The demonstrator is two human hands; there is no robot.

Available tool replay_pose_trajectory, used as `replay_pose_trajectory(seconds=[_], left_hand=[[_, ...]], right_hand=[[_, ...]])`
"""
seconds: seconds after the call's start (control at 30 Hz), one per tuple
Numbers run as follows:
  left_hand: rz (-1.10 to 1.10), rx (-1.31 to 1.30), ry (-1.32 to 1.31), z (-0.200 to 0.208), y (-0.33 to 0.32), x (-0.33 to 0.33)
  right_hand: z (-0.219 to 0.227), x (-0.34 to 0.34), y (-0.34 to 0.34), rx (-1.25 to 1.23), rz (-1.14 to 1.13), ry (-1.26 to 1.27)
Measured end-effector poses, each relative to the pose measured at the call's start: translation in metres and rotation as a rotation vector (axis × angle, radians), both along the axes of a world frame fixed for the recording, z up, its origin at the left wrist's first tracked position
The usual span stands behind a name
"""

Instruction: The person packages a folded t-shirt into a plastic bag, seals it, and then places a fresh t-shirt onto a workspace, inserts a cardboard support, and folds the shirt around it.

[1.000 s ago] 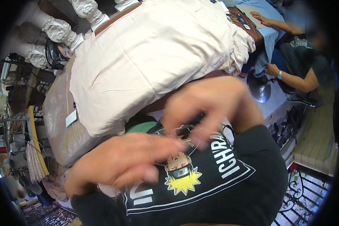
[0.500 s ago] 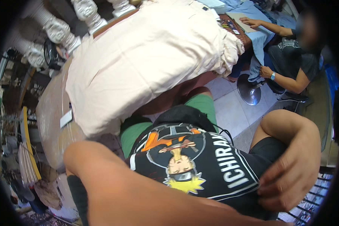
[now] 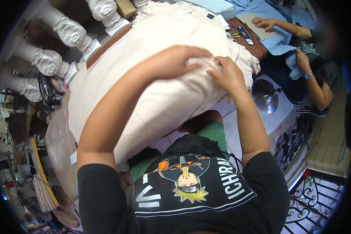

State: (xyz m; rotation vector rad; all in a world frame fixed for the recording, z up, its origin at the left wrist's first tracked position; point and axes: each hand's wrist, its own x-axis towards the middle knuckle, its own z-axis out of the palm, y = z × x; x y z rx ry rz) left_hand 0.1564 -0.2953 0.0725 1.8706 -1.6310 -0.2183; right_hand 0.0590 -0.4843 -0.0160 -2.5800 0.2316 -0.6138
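- head view: a big stack of cream cloth [image 3: 152,78] was laid across a table, reaching from the upper middle down toward the wearer's lap; it seemed to be heaped there so that the top layer could be worked from a seat.
- the left hand [image 3: 175,60] was laid flat on the top of the cloth near its right end, fingers spread and curled over a raised fold, pressing rather than gripping; whether a pinch was made underneath cannot be told.
- the right hand [image 3: 228,74] was set just beside it, fingertips touching the same fold, which looked nipped between thumb and fingers; the fold was apparently held from both sides so it would stay in line.
- both forearms were reached up from the lower edge, over a black printed shirt [image 3: 191,195] and green shorts [image 3: 212,130].
- a round metal stool base [image 3: 265,97] was seen on the tiled floor, right of the cloth.
- at the upper right another person was seated, one hand [image 3: 263,23] resting on a grey card, the other, with a wristwatch [image 3: 308,75], held near blue cloth [image 3: 277,43].
- white carved balusters [image 3: 72,33] were ranged along the upper left, behind the table.
- at the lower left a yellow strip [image 3: 43,171] and hanging pale bundles were seen, too blurred for more.
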Motion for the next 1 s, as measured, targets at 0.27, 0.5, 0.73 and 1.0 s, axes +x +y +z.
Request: replay_pose_trajectory(seconds=[0.27,0.5,0.73,1.0], left_hand=[[0.207,0.632,-0.486,-0.070,-0.072,0.110],[0.254,0.624,-0.472,-0.046,-0.084,0.125],[0.470,0.164,-0.555,-0.097,-0.083,0.105],[0.722,0.030,-0.274,-0.109,0.028,-0.038]], right_hand=[[0.010,0.001,-0.007,0.050,-0.072,0.317],[0.007,-0.017,-0.017,0.346,-0.053,0.332],[-0.016,-0.034,-0.026,0.392,-0.032,0.359],[-0.005,-0.072,-0.057,0.779,0.090,0.540]])
